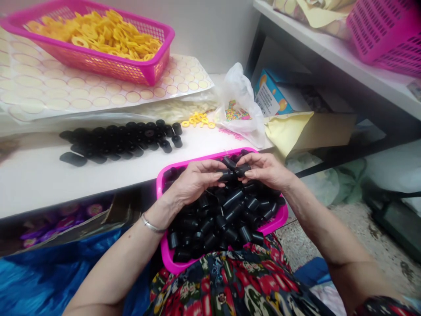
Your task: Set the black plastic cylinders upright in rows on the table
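Over a pink plastic basket (pixel 160 188) full of black plastic cylinders (pixel 210 224), both hands are close together. My left hand (pixel 200 177) pinches a small black cylinder (pixel 226 176) between thumb and fingers. Another black cylinder (pixel 243 170) is gripped by my right hand (pixel 265 170), nearly touching the first. Whether the two pieces are joined, I cannot tell. The basket rests at my lap, against the table edge. On the white table, rows of black cylinders (pixel 121 138) stand close together, some at the left looking tilted.
A pink basket (pixel 161 66) of yellow rings sits on a printed sheet (pixel 108 94) at the back left. Loose yellow rings (pixel 199 119) lie beside a plastic bag (pixel 243 87) of small coloured pieces. A shelf (pixel 305 39) and a blue box (pixel 272 94) stand right.
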The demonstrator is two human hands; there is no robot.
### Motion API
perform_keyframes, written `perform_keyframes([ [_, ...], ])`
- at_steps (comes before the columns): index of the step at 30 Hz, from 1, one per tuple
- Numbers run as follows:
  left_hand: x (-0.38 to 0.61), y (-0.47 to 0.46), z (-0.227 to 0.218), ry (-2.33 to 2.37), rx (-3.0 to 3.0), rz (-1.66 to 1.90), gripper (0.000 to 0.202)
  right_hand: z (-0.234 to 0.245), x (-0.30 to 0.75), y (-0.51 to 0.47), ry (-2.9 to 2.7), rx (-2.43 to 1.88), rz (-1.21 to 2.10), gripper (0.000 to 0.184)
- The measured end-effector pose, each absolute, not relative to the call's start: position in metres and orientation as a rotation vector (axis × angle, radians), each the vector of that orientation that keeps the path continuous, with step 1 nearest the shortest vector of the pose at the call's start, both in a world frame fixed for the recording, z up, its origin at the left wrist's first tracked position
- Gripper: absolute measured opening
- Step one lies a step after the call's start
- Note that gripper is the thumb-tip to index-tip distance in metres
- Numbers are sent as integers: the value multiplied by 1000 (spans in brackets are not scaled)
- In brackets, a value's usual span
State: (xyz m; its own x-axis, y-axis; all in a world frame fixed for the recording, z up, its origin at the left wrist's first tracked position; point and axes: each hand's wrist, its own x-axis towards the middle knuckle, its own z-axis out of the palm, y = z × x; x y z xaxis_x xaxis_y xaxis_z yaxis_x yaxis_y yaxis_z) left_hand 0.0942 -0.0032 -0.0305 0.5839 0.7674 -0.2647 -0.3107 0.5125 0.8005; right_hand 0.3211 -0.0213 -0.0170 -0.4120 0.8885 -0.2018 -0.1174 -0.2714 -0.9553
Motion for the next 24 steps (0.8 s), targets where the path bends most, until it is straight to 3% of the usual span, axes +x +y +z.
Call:
perform_keyframes([
  [6,89,-2,-27,687,759,746,24,-14,323,-21,-1399,-1201,1649,29],
  [13,71,11,-21,764,624,838,23,-4,328,-19,-2306,-1344,1099,25],
  [19,74,13,-28,784,617,810,14,-13,299,-1,-2378,-1603,629,13],
  [24,69,15,-27,805,603,833,15,-6,300,17,-2287,-1455,331,8],
])
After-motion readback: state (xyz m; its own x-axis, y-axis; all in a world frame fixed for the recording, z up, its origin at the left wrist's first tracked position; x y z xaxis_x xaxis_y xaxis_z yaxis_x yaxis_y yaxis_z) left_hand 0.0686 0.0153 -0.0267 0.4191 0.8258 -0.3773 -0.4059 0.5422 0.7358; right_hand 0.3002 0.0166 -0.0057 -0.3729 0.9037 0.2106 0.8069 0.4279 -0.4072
